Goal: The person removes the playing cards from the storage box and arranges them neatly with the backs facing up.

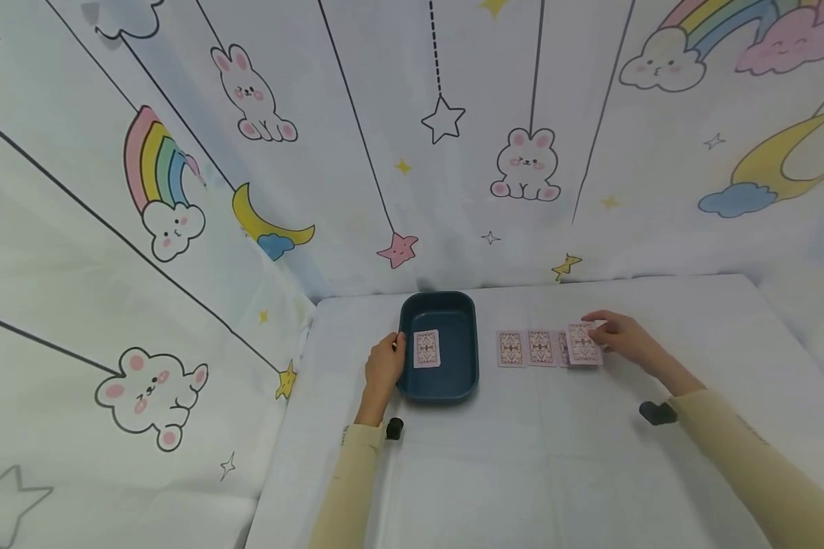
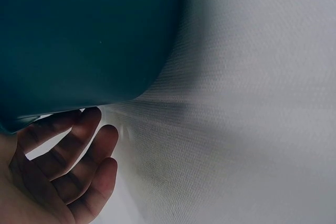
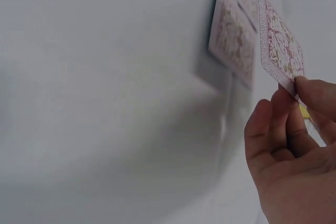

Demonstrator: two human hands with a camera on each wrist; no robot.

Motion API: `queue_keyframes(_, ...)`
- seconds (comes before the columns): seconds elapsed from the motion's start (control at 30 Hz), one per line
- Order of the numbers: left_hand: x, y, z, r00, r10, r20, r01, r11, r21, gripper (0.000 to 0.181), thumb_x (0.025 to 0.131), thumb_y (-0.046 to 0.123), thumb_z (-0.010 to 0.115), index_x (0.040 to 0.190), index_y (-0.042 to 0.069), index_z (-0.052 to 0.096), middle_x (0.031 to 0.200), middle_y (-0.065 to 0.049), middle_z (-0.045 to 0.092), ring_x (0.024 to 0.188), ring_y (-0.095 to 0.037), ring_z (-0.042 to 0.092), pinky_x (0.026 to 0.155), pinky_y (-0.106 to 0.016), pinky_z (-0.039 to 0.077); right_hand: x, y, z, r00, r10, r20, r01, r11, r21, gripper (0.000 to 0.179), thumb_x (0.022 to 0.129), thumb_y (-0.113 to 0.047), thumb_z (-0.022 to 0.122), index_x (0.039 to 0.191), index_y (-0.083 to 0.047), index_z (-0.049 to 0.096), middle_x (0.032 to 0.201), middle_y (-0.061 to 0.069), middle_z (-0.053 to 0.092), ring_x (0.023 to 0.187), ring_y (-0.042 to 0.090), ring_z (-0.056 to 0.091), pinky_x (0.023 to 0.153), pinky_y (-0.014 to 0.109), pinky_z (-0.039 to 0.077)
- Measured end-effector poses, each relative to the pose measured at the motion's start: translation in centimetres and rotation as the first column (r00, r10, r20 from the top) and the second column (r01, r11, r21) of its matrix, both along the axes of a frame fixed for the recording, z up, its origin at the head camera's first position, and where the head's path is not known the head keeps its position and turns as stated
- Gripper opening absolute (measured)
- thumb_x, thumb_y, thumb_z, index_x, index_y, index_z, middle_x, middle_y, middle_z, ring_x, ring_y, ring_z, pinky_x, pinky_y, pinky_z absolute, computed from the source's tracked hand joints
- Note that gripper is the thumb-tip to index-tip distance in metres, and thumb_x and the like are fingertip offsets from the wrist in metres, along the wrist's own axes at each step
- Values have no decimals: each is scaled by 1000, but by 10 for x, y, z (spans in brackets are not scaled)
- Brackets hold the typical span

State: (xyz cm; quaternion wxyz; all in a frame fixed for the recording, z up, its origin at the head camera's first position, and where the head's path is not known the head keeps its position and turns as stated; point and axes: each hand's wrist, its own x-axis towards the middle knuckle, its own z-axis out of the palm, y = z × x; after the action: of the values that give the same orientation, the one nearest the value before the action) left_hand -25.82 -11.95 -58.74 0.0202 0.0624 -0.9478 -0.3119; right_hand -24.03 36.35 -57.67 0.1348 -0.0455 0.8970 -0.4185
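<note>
A dark teal tray lies on the white cloth with one playing card, patterned back up, inside it. At its left rim my left hand holds the edge; in the left wrist view that hand's fingers bend beside the tray wall, and the thumb is mostly hidden. Right of the tray, cards lie in a row: a left card, a middle card and a partly covered card. My right hand pinches a raised card by its edge, thumb against fingers, above the row's right end.
A white cloth covers the table. Behind it and on the left hang printed curtains with rabbits, stars and rainbows. Dark wrist-worn devices show at the left cuff and the right cuff.
</note>
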Motion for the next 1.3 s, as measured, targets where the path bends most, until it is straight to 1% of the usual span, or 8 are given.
queue_keyframes(0.23, -2, 1, 1, 1000, -2, 6, 2, 1000, 2, 38, 107, 40, 43, 94, 12, 64, 90, -10, 70, 70, -22, 60, 60, -35, 43, 2, 22, -7, 1000, -21, 12, 21, 999, 43, 47, 105, -27, 53, 144, -2, 45, 117, 26, 63, 94, 25, 59, 73, 31, 51)
queue_keyframes(0.37, -2, 1, 1, 1000, 3, 13, -3, 1000, 5, 38, 107, 40, 43, 96, 12, 65, 92, -10, 71, 72, -23, 61, 62, -36, 44, 4, 27, -7, 999, -35, 35, 33, 996, 78, 44, 106, -24, 51, 143, -1, 45, 120, 29, 59, 95, 29, 56, 73, 33, 47)
queue_keyframes(0.6, -3, 1, 0, 1000, -2, 5, 2, 1000, -10, 37, 107, 40, 43, 92, 13, 63, 88, -8, 69, 68, -22, 58, 59, -34, 41, 1, 32, -11, 998, -49, 27, 45, 991, 128, 42, 104, -20, 52, 141, 1, 46, 122, 32, 55, 98, 34, 57, 72, 33, 48)
queue_keyframes(0.7, -3, 0, 0, 1000, 0, 3, 0, 1000, -6, 37, 107, 40, 43, 91, 13, 63, 87, -8, 69, 68, -21, 58, 58, -35, 41, 1, 31, -13, 999, -44, 1, 43, 988, 148, 40, 103, -18, 54, 138, 1, 48, 123, 34, 54, 102, 40, 57, 75, 40, 50)
queue_keyframes(0.77, -2, 0, 0, 1000, 2, 3, -2, 1000, -4, 36, 106, 40, 43, 91, 13, 63, 87, -8, 69, 68, -21, 58, 58, -35, 41, 0, 30, -15, 999, -37, -22, 40, 985, 169, 39, 103, -17, 54, 137, 2, 49, 124, 36, 53, 107, 46, 56, 79, 48, 51)
queue_keyframes(0.9, -2, 0, 0, 1000, 4, 3, -4, 1000, -1, 36, 107, 40, 43, 93, 13, 63, 88, -9, 70, 69, -22, 59, 60, -36, 42, 1, 24, -18, 997, -42, -62, 54, 978, 203, 37, 103, -15, 53, 135, 3, 49, 125, 38, 52, 113, 52, 53, 88, 60, 47)
queue_keyframes(1.1, -2, 1, 1, 1000, 7, 13, -7, 1000, -6, 38, 107, 41, 43, 97, 12, 66, 91, -9, 71, 72, -23, 62, 62, -38, 45, 2, 16, -24, 989, -59, -134, 90, 968, 235, 34, 101, -10, 53, 131, 7, 51, 114, 34, 52, 103, 45, 53, 85, 57, 46)
queue_keyframes(1.3, 2, 2, 1, 1000, 4, 9, -4, 1000, -6, 38, 107, 40, 43, 93, 12, 63, 86, -9, 68, 68, -22, 58, 59, -36, 42, 5, 13, -31, 981, -81, -174, 123, 962, 244, 33, 100, -10, 51, 128, 7, 52, 114, 33, 47, 99, 42, 52, 84, 56, 47)
